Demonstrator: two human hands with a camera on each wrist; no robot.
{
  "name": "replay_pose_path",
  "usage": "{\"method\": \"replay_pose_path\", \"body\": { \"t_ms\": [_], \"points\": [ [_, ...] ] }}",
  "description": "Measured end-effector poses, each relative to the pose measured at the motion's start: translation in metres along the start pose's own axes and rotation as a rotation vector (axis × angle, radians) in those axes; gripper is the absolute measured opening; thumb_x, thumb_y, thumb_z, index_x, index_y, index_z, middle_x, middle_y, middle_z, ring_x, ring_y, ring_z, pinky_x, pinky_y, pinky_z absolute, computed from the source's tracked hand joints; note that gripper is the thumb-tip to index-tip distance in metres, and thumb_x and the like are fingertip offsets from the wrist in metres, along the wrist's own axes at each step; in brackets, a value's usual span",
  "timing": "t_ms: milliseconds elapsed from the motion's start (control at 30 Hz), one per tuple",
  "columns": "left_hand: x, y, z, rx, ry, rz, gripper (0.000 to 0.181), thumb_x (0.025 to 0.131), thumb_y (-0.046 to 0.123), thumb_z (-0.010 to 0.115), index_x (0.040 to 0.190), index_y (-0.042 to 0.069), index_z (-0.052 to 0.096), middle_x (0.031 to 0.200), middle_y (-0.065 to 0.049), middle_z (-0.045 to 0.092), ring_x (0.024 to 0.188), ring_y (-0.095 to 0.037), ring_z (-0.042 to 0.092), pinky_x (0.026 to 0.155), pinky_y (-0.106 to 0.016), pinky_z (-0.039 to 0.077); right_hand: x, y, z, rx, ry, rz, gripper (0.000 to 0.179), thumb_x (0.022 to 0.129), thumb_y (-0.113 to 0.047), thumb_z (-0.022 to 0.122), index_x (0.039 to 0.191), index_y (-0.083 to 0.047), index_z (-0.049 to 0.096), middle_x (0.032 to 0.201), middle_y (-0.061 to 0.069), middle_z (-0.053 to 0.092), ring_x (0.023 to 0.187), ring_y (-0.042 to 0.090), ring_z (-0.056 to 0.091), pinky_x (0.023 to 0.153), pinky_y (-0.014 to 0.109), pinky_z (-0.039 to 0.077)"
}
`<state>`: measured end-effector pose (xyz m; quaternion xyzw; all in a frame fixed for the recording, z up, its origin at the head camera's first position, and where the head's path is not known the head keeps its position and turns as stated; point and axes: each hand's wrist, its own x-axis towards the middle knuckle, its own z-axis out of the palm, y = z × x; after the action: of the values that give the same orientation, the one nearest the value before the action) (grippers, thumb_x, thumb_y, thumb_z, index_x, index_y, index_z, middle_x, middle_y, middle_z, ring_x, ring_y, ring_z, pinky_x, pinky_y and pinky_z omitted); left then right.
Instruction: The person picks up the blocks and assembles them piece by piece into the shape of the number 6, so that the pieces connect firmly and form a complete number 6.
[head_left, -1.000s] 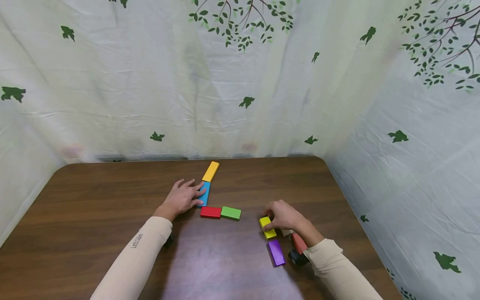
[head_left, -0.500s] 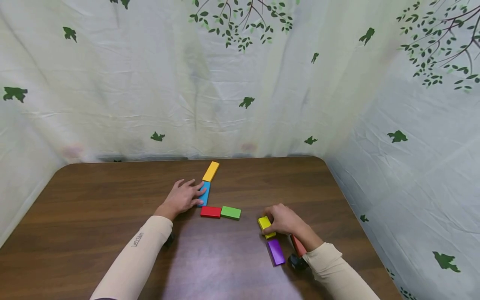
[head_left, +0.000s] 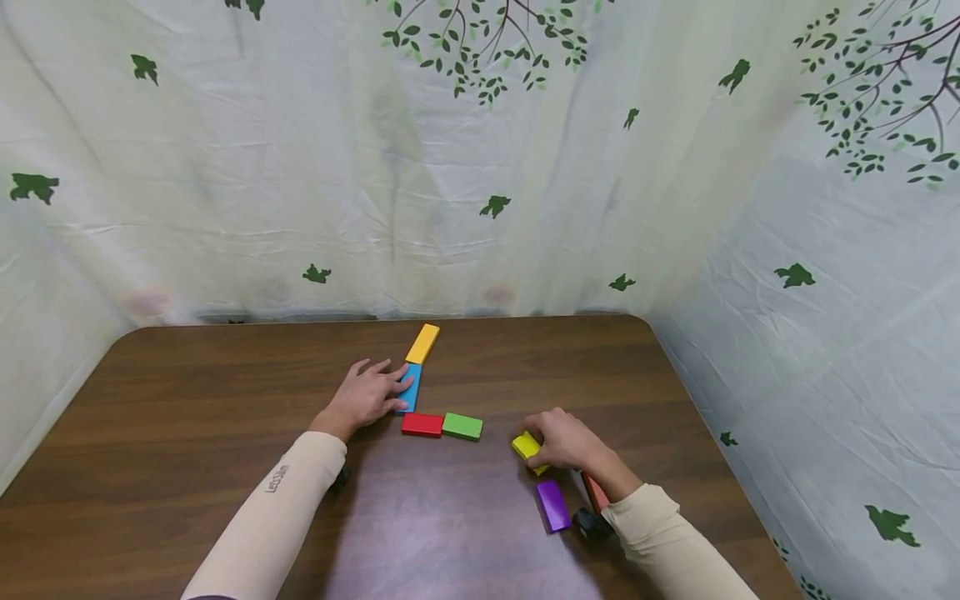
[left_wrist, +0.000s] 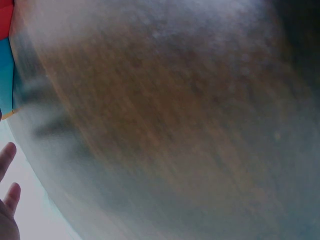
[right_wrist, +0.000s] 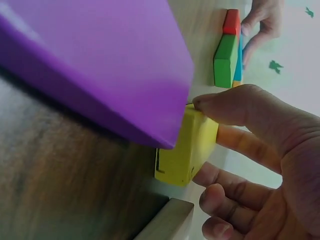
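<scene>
While left hand (head_left: 363, 396) splayed, right (head_left: 567, 442) around block (right_wrist: 186, 150)

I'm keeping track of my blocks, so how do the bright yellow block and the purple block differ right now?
The right hand pinches the bright yellow block; no hand holds the purple block. The yellow one is nearer the green block than the purple one. Both are oblong.

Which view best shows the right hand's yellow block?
Right wrist: the yellow block looks largest, though a purple block overlaps it. Head shows it small, partly covered by the right hand; left wrist misses it.
</scene>
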<state>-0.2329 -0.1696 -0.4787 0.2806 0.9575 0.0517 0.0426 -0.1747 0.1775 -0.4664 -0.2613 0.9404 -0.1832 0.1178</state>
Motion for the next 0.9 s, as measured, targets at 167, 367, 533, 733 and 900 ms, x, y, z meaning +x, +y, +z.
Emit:
{"method": "replay_pose_path", "body": {
  "t_ms": [167,367,533,733,900],
  "points": [
    [-0.001,0.0,0.0,0.002,0.01,0.006,0.055,0.089,0.038,0.065,0.137,0.013,0.055,0.146,-0.011,0.045,0.134,-0.044,0.037,0.107,-0.064,0.023,0.005,0.001,-0.001,0.012,-0.01,-0.043,0.034,0.066,-0.011,0.08,0.099,-0.015,0.071,0.06,-0.008,0.044,0.055,0.006,0.041,0.05,0.021,0.036],
    [-0.001,-0.001,0.001,-0.001,0.01,0.005,0.056,0.089,0.038,0.066,0.137,0.013,0.054,0.146,-0.011,0.045,0.134,-0.044,0.037,0.107,-0.064,0.023,0.011,-0.001,-0.001,0.018,-0.025,-0.068,0.034,0.065,-0.008,0.08,0.098,-0.016,0.073,0.058,-0.009,0.042,0.054,0.005,0.038,0.05,0.02,0.034],
    [-0.001,-0.001,0.001,-0.003,0.012,0.001,0.056,0.089,0.039,0.066,0.138,0.014,0.054,0.147,-0.01,0.045,0.135,-0.044,0.037,0.107,-0.064,0.023,0.018,-0.006,0.0,0.029,-0.027,-0.096,0.036,0.066,-0.008,0.081,0.1,-0.014,0.074,0.06,-0.009,0.046,0.056,0.005,0.04,0.051,0.02,0.035],
    [-0.001,-0.001,0.001,0.0,0.012,0.003,0.056,0.089,0.039,0.066,0.138,0.014,0.054,0.146,-0.011,0.045,0.134,-0.044,0.037,0.107,-0.064,0.023,0.025,-0.011,0.002,0.025,-0.02,-0.131,0.033,0.065,-0.01,0.08,0.098,-0.013,0.074,0.059,-0.01,0.045,0.056,0.004,0.039,0.051,0.019,0.033],
    [-0.002,-0.002,0.002,-0.009,0.011,-0.004,0.057,0.089,0.039,0.066,0.138,0.013,0.053,0.147,-0.011,0.045,0.135,-0.044,0.036,0.107,-0.064,0.022,0.03,-0.014,0.003,0.026,-0.03,-0.128,0.028,0.068,-0.014,0.081,0.096,-0.015,0.074,0.06,-0.01,0.047,0.056,0.004,0.04,0.051,0.019,0.034]
  ]
}}
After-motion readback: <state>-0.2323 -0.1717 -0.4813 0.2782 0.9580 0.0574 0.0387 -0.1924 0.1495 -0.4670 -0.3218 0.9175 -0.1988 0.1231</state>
